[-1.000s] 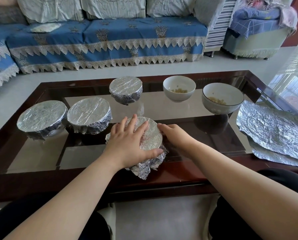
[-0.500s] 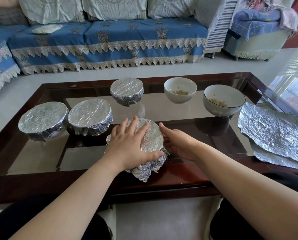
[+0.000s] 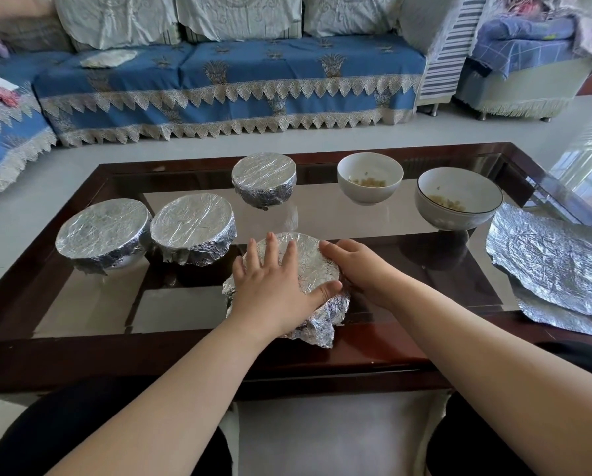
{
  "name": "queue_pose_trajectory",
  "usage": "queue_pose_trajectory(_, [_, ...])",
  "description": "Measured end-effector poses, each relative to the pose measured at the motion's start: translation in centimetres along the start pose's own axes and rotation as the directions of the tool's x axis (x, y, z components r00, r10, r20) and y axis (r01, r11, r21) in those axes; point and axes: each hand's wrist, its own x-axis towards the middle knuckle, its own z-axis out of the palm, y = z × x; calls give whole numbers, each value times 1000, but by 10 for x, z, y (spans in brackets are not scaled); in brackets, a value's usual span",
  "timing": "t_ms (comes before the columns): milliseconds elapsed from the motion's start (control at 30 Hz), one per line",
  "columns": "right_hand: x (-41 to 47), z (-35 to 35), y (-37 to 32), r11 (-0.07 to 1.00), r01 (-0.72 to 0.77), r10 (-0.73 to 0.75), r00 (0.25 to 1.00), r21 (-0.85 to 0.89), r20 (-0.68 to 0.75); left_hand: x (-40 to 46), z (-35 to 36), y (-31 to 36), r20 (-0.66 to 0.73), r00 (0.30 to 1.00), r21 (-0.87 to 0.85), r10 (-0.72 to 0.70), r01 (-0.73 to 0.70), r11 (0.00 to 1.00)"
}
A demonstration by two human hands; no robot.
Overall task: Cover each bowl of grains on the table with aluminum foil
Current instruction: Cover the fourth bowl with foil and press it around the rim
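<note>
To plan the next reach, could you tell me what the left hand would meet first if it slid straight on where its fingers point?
Probably the far foil-covered bowl, beyond the left hand; depth is uncertain.

No writing, label, brand, number or sign can be read anywhere here, neither on the bowls, the foil, the surface nor the sofa covers.

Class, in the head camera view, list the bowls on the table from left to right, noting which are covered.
Foil-covered bowl at far left → second foil-covered bowl → foil-covered bowl at the back → bowl being covered → open white bowl → open dark-rimmed bowl.
</note>
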Motion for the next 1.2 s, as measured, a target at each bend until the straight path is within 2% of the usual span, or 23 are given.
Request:
queue_pose_trajectory(200, [-1,2,3,1000,-6,6,999,15,-32,0,-12,-28,71,992,11,100,-101,995])
queue_pose_trajectory(300, [1,2,4,1000,16,-15,999,20,-48,-3,-7,-31,60,989,27,136,-138,990])
queue_pose_trajectory(600, [-1,-1,2,996,77,-79,995,-35,-59,-8,-7,-35,54,987,-75,150,-146,986])
queue_pose_trajectory(700, [-14,-1,1,996,-7,7,1000,93,-5,-10,-7,-33,27,991,-78,130,-128,989])
queue_pose_trajectory(800, [-33,-3,3,951,-148,106,981,271,163,-10,-5,-33,3,993,-89,121,-120,989])
queue_pose_trajectory(933, [-39,-13,9,896,-226,99,941,382,324,-11,-3,-33,-12,993,-113,114,-115,987])
queue_pose_trajectory(1200, [-32,-12,11,695,-349,76,905,628,419,-8,1,-29,-20,995,-132,102,-103,986])
